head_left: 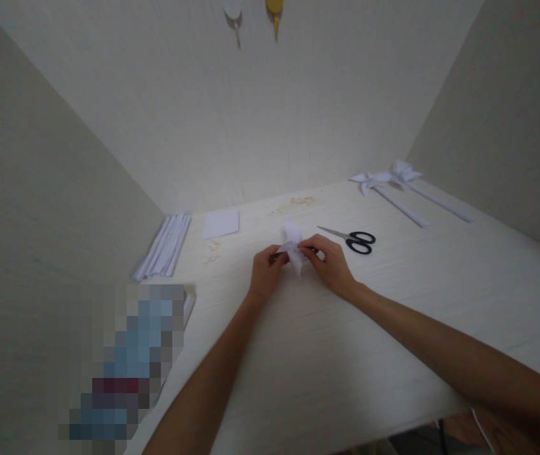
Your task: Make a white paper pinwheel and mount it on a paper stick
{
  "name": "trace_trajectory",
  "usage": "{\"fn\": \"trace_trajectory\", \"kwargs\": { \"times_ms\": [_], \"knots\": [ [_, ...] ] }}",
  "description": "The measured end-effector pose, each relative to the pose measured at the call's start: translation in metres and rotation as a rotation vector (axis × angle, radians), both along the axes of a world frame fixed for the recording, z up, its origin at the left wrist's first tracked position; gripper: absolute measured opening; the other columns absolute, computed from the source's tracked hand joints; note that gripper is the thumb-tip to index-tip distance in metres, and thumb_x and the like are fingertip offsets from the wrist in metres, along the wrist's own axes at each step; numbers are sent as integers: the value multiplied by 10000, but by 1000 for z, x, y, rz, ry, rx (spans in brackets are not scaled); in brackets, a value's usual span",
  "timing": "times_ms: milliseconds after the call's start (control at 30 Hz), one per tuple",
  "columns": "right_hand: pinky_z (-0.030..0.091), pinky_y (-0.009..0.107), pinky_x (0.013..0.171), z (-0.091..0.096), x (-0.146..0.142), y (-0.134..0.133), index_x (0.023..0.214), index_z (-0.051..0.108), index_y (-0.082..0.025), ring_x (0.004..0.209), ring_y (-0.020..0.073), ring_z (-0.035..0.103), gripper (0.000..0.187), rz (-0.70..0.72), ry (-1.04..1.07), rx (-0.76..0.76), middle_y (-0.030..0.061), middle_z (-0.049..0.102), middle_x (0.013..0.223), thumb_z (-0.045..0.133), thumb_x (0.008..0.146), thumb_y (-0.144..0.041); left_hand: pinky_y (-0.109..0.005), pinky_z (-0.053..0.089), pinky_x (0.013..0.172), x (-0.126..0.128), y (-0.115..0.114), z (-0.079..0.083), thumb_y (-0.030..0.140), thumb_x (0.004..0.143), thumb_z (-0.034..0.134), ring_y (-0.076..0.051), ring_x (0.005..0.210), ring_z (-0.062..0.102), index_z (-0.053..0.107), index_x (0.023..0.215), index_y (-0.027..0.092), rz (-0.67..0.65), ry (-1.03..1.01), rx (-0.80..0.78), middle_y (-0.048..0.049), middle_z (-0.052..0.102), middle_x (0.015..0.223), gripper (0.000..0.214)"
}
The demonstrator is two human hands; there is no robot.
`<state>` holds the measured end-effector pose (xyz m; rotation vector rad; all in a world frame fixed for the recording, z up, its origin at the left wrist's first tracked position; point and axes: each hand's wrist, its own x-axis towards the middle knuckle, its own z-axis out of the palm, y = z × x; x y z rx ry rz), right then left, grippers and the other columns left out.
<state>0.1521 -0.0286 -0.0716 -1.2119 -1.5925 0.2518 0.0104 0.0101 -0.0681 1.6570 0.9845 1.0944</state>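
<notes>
Both of my hands meet over the middle of the white table (298, 354). Between them is a small folded white paper piece (293, 246), shaped like a pinwheel or flower. My left hand (265, 272) pinches its left side with closed fingers. My right hand (329, 262) pinches its right side, fingers curled. The paper stands just above the tabletop; its underside is hidden by my fingers.
Black-handled scissors (353, 240) lie just right of my hands. A white paper square (221, 224) and a bundle of white paper sticks (165, 246) lie at the back left. Two finished paper pinwheels on sticks (403, 183) rest at the back right. A blurred object (128, 360) sits at the left edge.
</notes>
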Motion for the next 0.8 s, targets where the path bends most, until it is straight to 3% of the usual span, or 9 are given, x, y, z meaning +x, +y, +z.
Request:
{"fn": "trace_trajectory", "kwargs": {
  "times_ms": [200,433,800],
  "knots": [
    [433,259,604,-4,2,3,746,595,-171,646,132,542,84,63,126,-36,35,598,712,515,746,-146,-211,464,579,-1,-2,6,122,664,537,-97,558,566,592,603,135,-7,30,15,15,603,567,83],
    [436,257,595,-10,4,6,759,577,-170,627,126,550,63,172,361,-147,26,598,693,541,728,-212,-215,463,596,-2,-2,0,136,693,524,-99,597,571,585,628,138,-39,60,108,6,596,612,89],
    [416,259,572,-13,4,9,720,598,-180,601,129,536,69,134,241,-160,21,604,662,549,719,-228,-206,460,578,-1,-1,-4,192,720,531,-103,613,577,574,650,144,-75,72,139,1,594,638,96]
  ]
}}
